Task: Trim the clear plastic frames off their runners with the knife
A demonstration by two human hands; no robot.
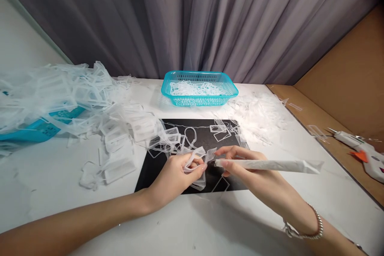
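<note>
My left hand is closed, thumb and fingers pinching a translucent white plastic piece with a bent rim. A flap of thin clear film sticks out from it toward my right hand. My right hand grips a slim pen-like tool wrapped in white; its tip points left and is too small to make out. The index finger of that hand comes close to the film, and I cannot tell whether it touches. Beneath both hands lies a black mat with thin rectangular plastic frames on it.
A blue basket at the back holds white plastic scraps. On the left rises a large heap of translucent plastic pieces over a blue bag. More scraps lie at right, and a white glue gun rests on brown board.
</note>
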